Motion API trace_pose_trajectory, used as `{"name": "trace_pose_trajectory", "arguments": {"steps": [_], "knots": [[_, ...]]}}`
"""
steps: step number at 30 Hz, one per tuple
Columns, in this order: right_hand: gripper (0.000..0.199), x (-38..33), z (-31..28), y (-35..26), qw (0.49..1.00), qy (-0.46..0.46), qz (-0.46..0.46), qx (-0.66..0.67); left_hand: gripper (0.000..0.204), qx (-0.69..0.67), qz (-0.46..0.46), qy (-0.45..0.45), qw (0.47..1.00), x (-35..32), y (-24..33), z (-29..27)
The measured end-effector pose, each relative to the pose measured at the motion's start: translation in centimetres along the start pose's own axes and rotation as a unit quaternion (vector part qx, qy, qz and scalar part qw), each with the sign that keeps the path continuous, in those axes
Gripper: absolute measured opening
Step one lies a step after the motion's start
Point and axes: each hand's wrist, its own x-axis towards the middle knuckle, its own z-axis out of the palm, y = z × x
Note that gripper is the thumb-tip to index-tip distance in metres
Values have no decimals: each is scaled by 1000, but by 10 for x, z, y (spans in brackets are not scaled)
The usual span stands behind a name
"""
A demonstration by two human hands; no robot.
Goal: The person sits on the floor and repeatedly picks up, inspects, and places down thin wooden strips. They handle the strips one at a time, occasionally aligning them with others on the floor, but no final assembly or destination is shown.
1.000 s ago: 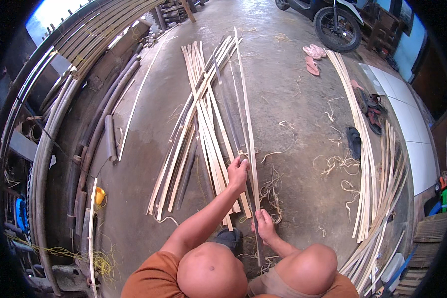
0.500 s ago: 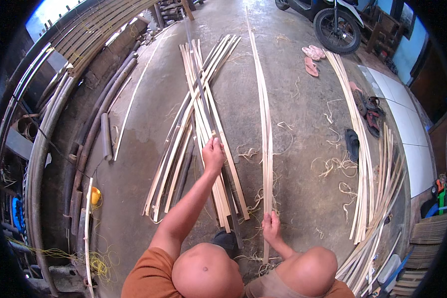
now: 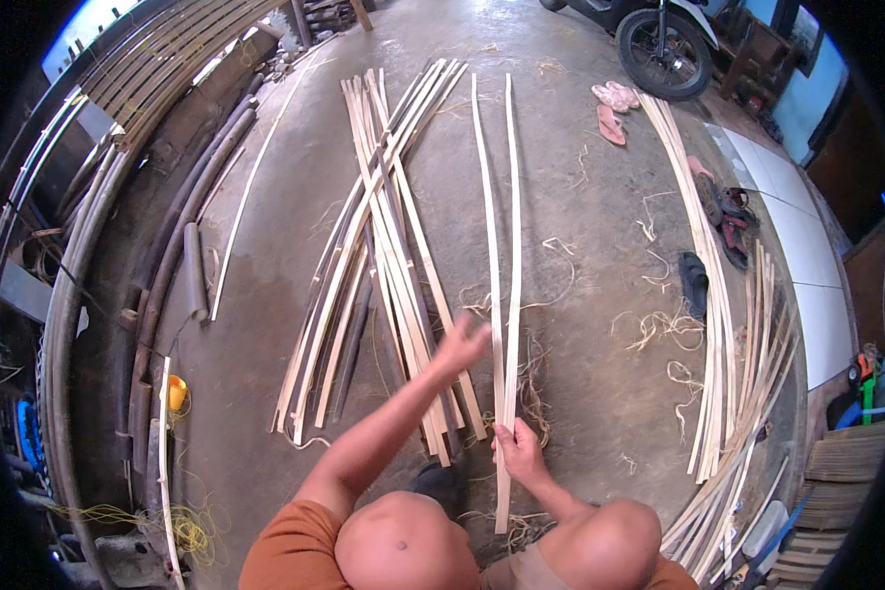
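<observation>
Two long pale bamboo strips (image 3: 514,246) run away from me over the concrete, spread apart at their far ends and together at the near end. My right hand (image 3: 521,454) is closed round them near that end. Just left of the strips is my left hand (image 3: 465,346), fingers stretched out and a little blurred, with nothing visible in it; whether it touches the nearer strip I cannot tell. Left of that lies a crossed pile of bamboo strips (image 3: 393,231), pale with some dark ones among them, partly behind my left forearm.
More strips (image 3: 708,295) lie along the right, beside dark sandals (image 3: 693,280) and pink slippers (image 3: 615,98). Curly shavings (image 3: 674,329) litter the floor. A motorbike wheel (image 3: 665,54) stands at the far right. Poles (image 3: 192,197) and a yellow cup (image 3: 176,393) are at left.
My left hand has let go of a dark strip on the crossed pile and moved right and nearer. The strips in my right hand have swung left, their far ends now apart.
</observation>
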Motion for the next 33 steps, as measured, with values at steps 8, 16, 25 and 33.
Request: {"name": "trace_pose_trajectory", "arguments": {"steps": [8, 16, 25, 33], "knots": [[29, 1, 24, -11, 990, 12, -110, -91, 26, -76, 76, 181, 978, -22, 16, -79], [33, 14, 6, -26, 979, -52, -91, -177, 33, 380, 183, 322, 848, 4, -27, -293], [33, 96, 61, -68, 966, -179, -38, -183, 35, 375, 116, 297, 870, 0, -88, -366], [110, 189, 39, -108, 761, -228, -46, -605, 138, 452, -142, 196, 859, -51, -87, -307]]}}
